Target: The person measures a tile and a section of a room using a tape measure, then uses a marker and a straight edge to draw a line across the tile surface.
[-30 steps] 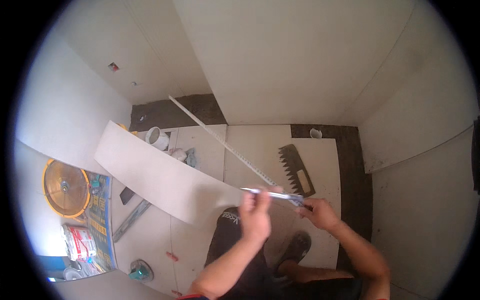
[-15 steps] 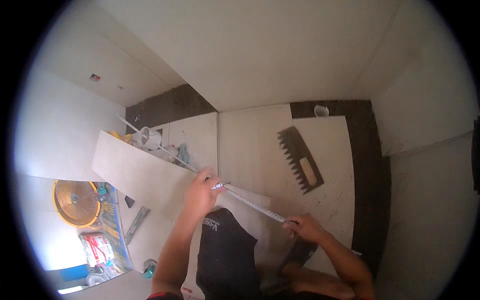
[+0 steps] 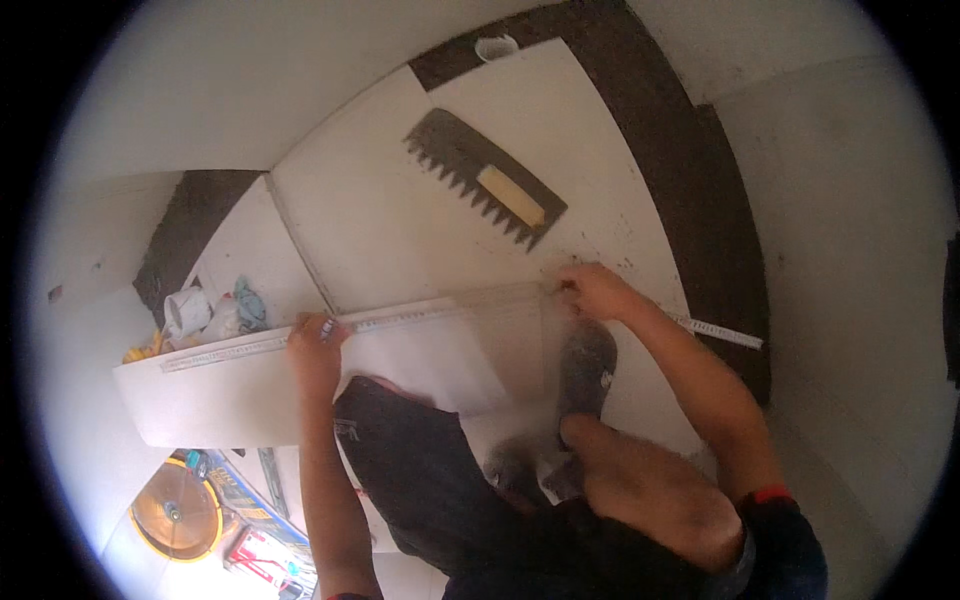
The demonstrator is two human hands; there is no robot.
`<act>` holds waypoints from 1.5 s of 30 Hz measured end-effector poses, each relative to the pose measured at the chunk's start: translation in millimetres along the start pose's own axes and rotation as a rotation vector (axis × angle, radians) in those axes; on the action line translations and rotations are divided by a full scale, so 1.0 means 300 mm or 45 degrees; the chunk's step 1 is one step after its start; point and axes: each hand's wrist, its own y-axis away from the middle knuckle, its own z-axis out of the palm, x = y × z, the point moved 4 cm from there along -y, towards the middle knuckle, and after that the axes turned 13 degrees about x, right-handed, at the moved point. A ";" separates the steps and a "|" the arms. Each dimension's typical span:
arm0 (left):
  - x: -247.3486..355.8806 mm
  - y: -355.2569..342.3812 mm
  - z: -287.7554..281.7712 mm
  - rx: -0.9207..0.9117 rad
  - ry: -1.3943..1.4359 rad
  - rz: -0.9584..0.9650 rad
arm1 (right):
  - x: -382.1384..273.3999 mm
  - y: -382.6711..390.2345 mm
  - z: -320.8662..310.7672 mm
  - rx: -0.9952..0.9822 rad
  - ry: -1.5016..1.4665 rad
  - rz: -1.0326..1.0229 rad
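A long, narrow light tile point(image 3: 430, 365) lies across in front of me, with a white measuring strip point(image 3: 400, 318) running along its far edge. My left hand point(image 3: 318, 350) is closed at that edge, holding a small white-and-dark pen point(image 3: 327, 331) against the strip. At the tile's right end, my right hand point(image 3: 600, 292) has its fingers pinched on the strip, slightly blurred. Another marked white length point(image 3: 725, 332) shows beyond my right forearm; whether it joins the same strip is hidden. A notched trowel point(image 3: 480, 180) with a pale handle lies beyond the right hand.
Light floor tiles point(image 3: 370, 220) border a dark bare strip point(image 3: 650, 140) along the wall. A white pipe opening point(image 3: 496, 48) stands at the back. A white container point(image 3: 186, 312) and crumpled bags point(image 3: 225, 315) sit at left. A round yellow-rimmed basin point(image 3: 177, 510) is at lower left.
My view has swung. The strip has come down from a slant in the air onto the long tile's far edge. Both hands have moved there with it.
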 end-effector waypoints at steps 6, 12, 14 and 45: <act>-0.003 -0.026 0.070 -0.023 0.029 -0.106 | 0.049 -0.045 0.104 0.230 0.217 -0.153; -0.040 -0.024 0.083 0.003 -0.020 -0.058 | 0.005 -0.058 0.111 0.365 0.289 -0.107; -0.052 -0.027 0.088 0.025 -0.044 -0.009 | 0.006 -0.061 0.114 0.360 0.317 -0.071; -0.186 -0.047 0.005 0.197 -0.132 -0.034 | 0.031 -0.062 0.078 0.293 0.375 0.170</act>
